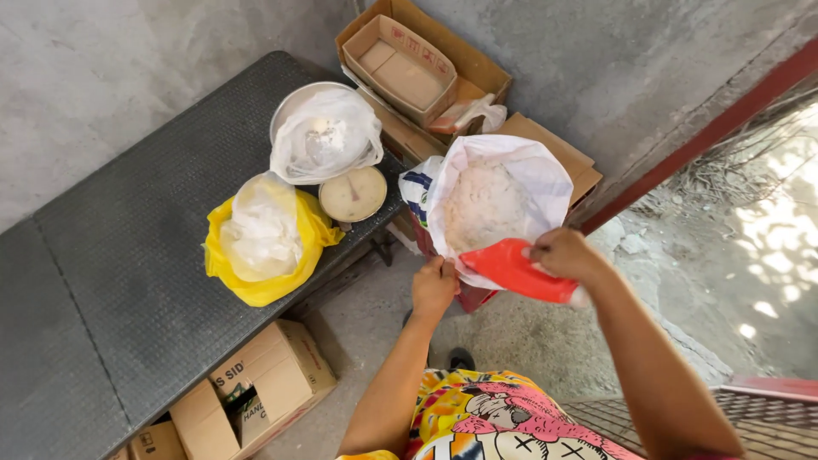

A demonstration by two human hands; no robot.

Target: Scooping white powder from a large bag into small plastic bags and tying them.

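A: Between the two hands, what's there?

B: Big white sack (pixel 498 200) of white powder, mouth open, standing on the floor just ahead of the person. Left hand (pixel 434 288) is closed on the sack's near rim. Right hand (pixel 564 254) grips a red scoop (pixel 515 268), its open end pointing toward the left hand, just over the rim.

A: How should the scooping go, judging by this?

B: Prob. best to keep the rim pulled taut w/ the left so the mouth stays wide, dip the scoop shallow, lift it level. Loose plastic could fold in and spill powder.

A: And further out from the hands?

B: Left of the left hand, a dark bench (pixel 128 255). On it, nearest, a yellow bag (pixel 302 247) w/ a clear bag of white stuff inside; beyond that a round-dial scale (pixel 354 194) w/ a pan holding another clear bag (pixel 328 136). Past the sack, open cardboard boxes (pixel 409 68) against the wall. Under the bench, near the left elbow, more cardboard boxes (pixel 273 375).
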